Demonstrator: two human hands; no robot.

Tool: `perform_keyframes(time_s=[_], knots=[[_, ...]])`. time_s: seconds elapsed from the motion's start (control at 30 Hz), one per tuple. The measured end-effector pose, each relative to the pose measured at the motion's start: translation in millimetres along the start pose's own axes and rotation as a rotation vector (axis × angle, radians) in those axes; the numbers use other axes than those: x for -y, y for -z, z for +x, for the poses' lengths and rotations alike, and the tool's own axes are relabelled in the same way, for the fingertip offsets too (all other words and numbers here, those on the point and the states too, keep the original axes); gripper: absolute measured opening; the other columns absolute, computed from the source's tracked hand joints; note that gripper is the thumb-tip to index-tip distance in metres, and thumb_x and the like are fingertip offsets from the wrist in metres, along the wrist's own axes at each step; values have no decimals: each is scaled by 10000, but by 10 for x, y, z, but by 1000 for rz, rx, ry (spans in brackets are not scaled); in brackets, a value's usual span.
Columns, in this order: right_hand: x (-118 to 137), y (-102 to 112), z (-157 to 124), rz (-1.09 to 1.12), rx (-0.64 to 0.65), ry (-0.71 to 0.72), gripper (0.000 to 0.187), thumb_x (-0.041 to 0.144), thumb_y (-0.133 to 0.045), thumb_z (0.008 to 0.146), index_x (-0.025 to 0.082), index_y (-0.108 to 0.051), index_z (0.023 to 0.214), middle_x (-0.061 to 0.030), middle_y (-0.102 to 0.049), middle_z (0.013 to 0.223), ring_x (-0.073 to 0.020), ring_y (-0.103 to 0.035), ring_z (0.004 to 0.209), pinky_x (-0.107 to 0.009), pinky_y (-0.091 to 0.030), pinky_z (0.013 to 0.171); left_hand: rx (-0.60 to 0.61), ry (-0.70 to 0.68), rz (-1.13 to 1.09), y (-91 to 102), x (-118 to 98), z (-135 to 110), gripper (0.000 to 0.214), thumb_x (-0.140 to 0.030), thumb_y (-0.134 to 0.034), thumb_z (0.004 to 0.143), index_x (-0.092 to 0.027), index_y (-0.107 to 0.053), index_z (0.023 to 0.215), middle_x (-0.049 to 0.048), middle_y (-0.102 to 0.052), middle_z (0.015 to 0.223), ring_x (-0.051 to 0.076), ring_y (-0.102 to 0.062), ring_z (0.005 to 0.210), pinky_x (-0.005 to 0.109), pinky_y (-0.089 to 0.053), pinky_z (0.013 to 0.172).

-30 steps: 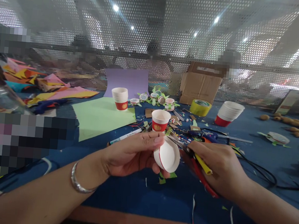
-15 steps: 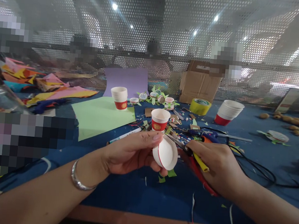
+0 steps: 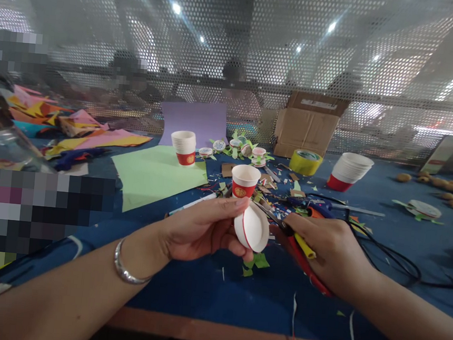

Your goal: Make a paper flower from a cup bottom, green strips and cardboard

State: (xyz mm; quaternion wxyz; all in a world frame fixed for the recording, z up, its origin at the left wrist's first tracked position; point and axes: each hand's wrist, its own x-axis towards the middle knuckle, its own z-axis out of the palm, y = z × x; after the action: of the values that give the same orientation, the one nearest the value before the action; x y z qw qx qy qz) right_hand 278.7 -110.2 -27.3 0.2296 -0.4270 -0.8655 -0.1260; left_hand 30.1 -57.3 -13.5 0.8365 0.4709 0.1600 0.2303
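My left hand (image 3: 209, 224) is closed on a cut-down paper cup bottom (image 3: 253, 228), a shallow white piece with a red line along its edge. Its open side is turned to the right. My right hand (image 3: 328, 248) grips scissors (image 3: 301, 261) with red and yellow handles. Their dark blades (image 3: 272, 215) point left and lie at the upper rim of the cup piece; whether they touch it I cannot tell. Just behind my left fingers stands a red and white paper cup (image 3: 245, 181), its lower part hidden by the hand.
Stacked paper cups (image 3: 183, 148) stand on green paper (image 3: 154, 174); another cup stack (image 3: 349, 172) is at the right. Yellow tape (image 3: 305, 162), a cardboard box (image 3: 307, 127), small turtle-like crafts (image 3: 238, 145), paper scraps and a black cable (image 3: 393, 253) lie around. A glass jar (image 3: 10, 143) is at the left.
The view has shifted slightly. The cup piece has turned a little in my left hand, and the scissors stay by its upper rim.
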Motion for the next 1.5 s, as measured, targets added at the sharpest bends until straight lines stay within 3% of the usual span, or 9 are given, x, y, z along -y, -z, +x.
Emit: perform_keyframes(time_s=[0.23, 0.43, 0.63, 0.8, 1.03, 1.2, 1.37, 1.5], knots=[[-1, -19, -5, -15, 61, -68, 191, 190, -516, 931, 200, -552, 744, 14, -611, 551, -133, -551, 458, -263, -316, 492, -19, 49, -47, 0, -13, 23, 406, -441, -615, 954, -55, -737, 987, 109, -762, 807, 125, -736, 648, 150, -605, 648], [-4, -28, 28, -36, 0, -28, 235, 189, -488, 938, 188, -577, 721, -1, -631, 543, -135, -551, 441, -262, -318, 472, 5, 54, -89, 15, -23, 44, 370, -384, -582, 979, -52, -737, 1030, 115, -776, 845, 153, -762, 700, 169, -620, 664], [19, -31, 84, -4, -63, -9, 368, 308, -435, 1013, 169, -624, 729, -29, -664, 564, -134, -564, 451, -249, -342, 469, 13, 57, -90, 26, -29, 39, 380, -376, -548, 996, -50, -737, 1048, 107, -768, 813, 150, -759, 692, 174, -619, 681], [-4, -40, 75, -32, -16, -8, 320, 258, -463, 985, 185, -578, 696, -9, -624, 523, -130, -542, 427, -251, -323, 461, -21, 78, -109, 54, -16, 52, 417, -384, -508, 1013, -44, -739, 942, 122, -761, 800, 155, -756, 690, 171, -617, 666], [-22, -46, 70, -39, 44, -29, 244, 210, -490, 940, 188, -568, 709, -5, -614, 514, -134, -551, 424, -252, -311, 458, -33, 80, -110, 59, -21, 71, 425, -375, -490, 1019, -41, -739, 937, 126, -764, 805, 149, -750, 672, 176, -618, 667], [-18, -34, 72, -19, 52, -34, 306, 252, -453, 976, 182, -577, 705, -11, -621, 516, -129, -542, 420, -250, -311, 456, -16, 82, -96, 59, -17, 83, 397, -366, -515, 1010, -41, -741, 981, 127, -768, 830, 147, -755, 698, 167, -614, 672], [-12, -50, 79, 45, -30, -54, 366, 302, -418, 1000, 187, -560, 683, -3, -583, 500, -117, -476, 410, -248, -307, 450, 11, 72, -81, 78, -19, 89, 390, -396, -575, 979, -46, -740, 1023, 118, -766, 859, 157, -760, 729, 170, -614, 680], [-7, -35, 109, 106, 24, -63, 350, 318, -464, 993, 196, -534, 673, 10, -573, 523, -107, -431, 433, -237, -314, 461, 11, 77, -64, 78, -34, 88, 420, -404, -556, 986, -29, -730, 1058, 134, -764, 877, 150, -750, 709, 167, -610, 663]])
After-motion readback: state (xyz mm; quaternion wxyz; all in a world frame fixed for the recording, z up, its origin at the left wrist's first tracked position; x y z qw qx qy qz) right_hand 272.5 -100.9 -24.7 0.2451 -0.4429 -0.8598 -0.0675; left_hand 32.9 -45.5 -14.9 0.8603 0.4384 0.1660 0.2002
